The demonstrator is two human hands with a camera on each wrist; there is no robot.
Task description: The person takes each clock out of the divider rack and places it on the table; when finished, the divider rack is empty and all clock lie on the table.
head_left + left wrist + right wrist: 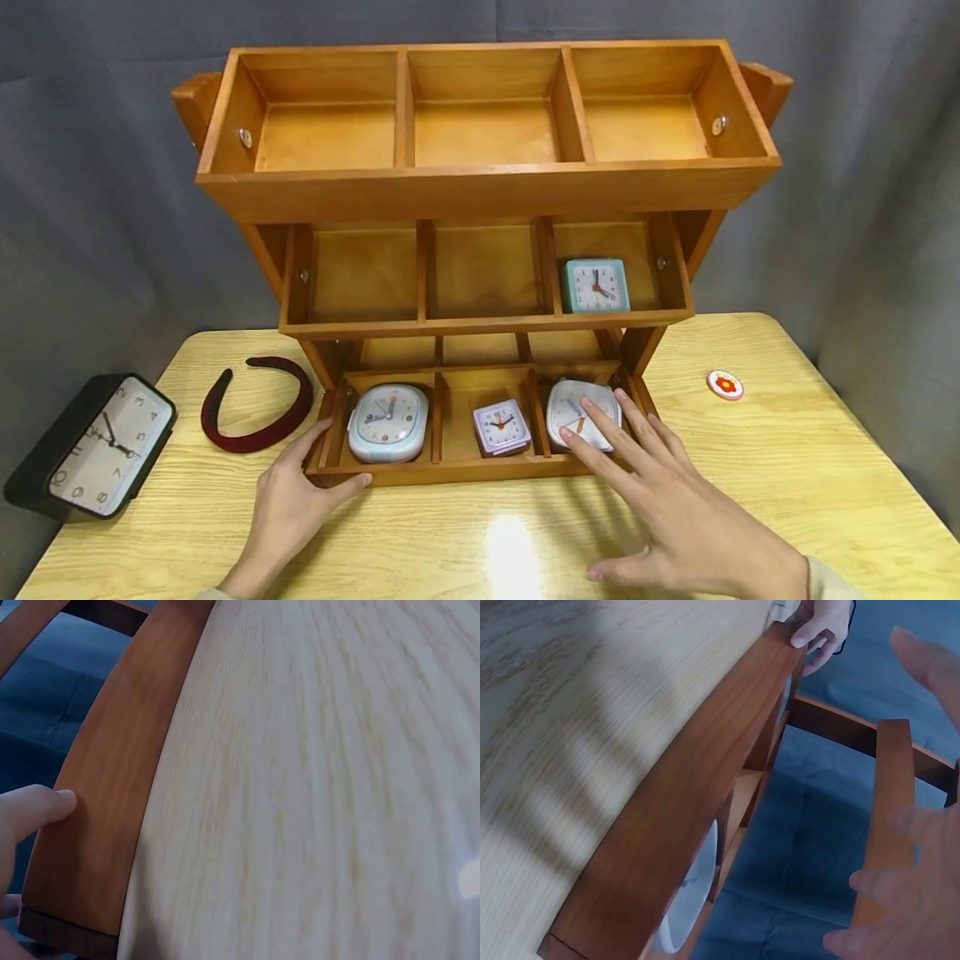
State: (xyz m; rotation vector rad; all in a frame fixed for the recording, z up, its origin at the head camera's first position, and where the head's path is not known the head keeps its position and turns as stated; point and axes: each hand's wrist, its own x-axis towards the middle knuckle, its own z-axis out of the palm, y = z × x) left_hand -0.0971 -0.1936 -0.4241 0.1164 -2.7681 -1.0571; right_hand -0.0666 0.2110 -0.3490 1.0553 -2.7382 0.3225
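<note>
left hand [291, 500] grips the bottom tray [480, 472] at its left corner; right hand [670, 508] (fingers spread) hangs over the right clock [567, 408].

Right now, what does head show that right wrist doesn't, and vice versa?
Head only: black clock, headband, badge, teal clock, purple clock.

Right wrist only: a thin dark line, maybe a cord, beside the left hand.

Both: that hand gripping one end of the bottom tray, right hand with fingers straight, right clock in its compartment, table, curtain.

Left clock: plain in head; can't tell if right wrist catches a sliver.
</note>
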